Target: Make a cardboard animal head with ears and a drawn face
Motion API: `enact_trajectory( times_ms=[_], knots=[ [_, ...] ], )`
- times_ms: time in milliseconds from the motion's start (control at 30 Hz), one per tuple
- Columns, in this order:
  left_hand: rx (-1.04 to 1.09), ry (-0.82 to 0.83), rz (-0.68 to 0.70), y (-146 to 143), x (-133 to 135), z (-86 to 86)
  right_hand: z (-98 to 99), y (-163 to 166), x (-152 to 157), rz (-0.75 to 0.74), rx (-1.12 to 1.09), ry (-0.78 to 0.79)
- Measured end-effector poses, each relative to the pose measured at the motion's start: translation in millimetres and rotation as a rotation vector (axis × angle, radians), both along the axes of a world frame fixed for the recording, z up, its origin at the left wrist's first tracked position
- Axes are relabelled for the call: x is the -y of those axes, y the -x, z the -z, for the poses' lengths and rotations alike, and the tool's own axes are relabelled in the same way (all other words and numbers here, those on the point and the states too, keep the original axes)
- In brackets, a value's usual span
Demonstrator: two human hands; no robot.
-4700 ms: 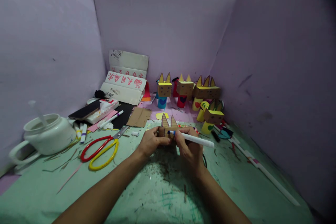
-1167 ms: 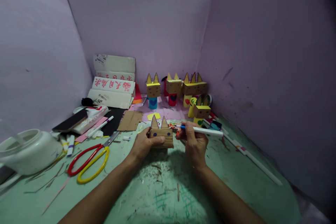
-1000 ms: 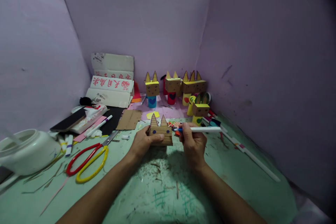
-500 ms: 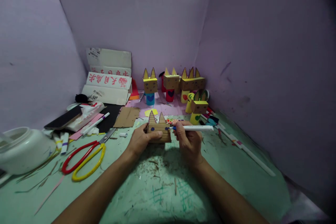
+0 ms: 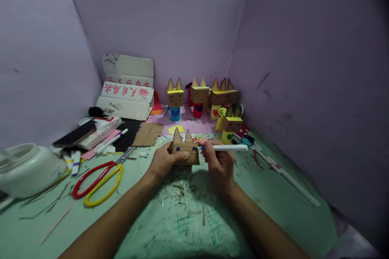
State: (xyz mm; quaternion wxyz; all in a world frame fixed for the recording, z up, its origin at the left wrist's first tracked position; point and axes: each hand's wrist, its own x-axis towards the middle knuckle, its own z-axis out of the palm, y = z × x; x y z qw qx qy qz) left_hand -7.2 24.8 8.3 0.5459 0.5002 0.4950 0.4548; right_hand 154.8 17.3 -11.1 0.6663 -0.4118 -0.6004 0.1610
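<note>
Left hand (image 5: 162, 161) clasps cardboard box (image 5: 192, 156); right hand (image 5: 219, 165) holds marker (image 5: 231, 148) level.

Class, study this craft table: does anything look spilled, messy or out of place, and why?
Yes. Brown scraps litter the green tablecloth below the held cardboard head, like uncleared debris. Green scribbles nearby seem drawn on the tablecloth itself. The white pot at far left looks odd near scissors.

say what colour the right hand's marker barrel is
The marker barrel is white; the head view shows it.
</note>
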Motion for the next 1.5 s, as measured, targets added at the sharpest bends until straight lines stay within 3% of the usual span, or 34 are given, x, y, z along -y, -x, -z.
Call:
enact_trajectory(
  times_ms=[1500],
  knots=[
    [0.01,-0.029,0.024,0.9,-0.7,2.1,-1.2,4.3,-0.5,-0.065,0.003,0.013]
  ],
)
